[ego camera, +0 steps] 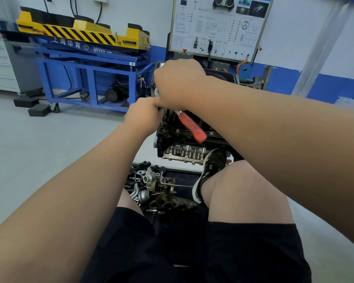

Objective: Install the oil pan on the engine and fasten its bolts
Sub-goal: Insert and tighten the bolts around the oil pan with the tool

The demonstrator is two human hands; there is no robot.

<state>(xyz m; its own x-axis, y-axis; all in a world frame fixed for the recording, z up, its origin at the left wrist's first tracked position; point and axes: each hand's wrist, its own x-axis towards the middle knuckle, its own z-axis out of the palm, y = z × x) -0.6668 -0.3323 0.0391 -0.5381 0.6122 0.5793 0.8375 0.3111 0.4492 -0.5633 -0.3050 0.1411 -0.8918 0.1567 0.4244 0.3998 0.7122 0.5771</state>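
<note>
1. Plainly, right hand [178,84] and left hand [143,115] clenched fingers on the red-handled ratchet [192,127].
2. Its handle pointed toward 5 o'clock.
3. The oil pan [223,75] sat atop the engine [180,144], at 12 o'clock.

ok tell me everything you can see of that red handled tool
The red-handled tool has a long red grip, plastic-looking, with a short silver metal shank at its upper end. It slants down and to the right over the dark engine, with its lower end free. Its head is hidden under the right hand, which curls over it. The left hand closes in at the shank, though its hold cannot be made out.
</note>
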